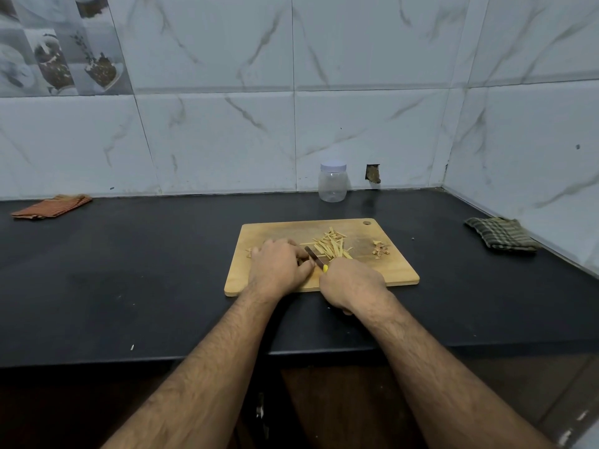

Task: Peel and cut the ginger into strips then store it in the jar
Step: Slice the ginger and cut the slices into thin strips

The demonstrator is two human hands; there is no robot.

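Here, from the head camera, a wooden board point(382, 270) lies on the dark tabletop point(129, 270), near its front edge. Both hands work over the board's near left part. The left hand point(278, 267) lies knuckles up, fingers curled down onto the board; whatever it holds beneath is hidden, though a little ginger point(249, 252) shows just past its far side. The right hand point(351, 283) grips a knife point(316, 257) with a yellow handle, only a bit of which shows at the fist; the blade slants away to the left and its tip lies against the left hand's fingers. Just beyond the blade, a loose pile of pale strips point(330, 244) spreads across the middle of the board. Farther right on the board, apart from the strips, sits a small heap of brownish peel point(380, 248). The jar point(332, 182), clear with a pale lid on, stands upright at the back of the tabletop by the tiled wall point(210, 124), well behind the board. An orange cloth point(52, 206) lies far left by the wall. A dark checked cloth point(500, 234) lies at the right, near the side wall.
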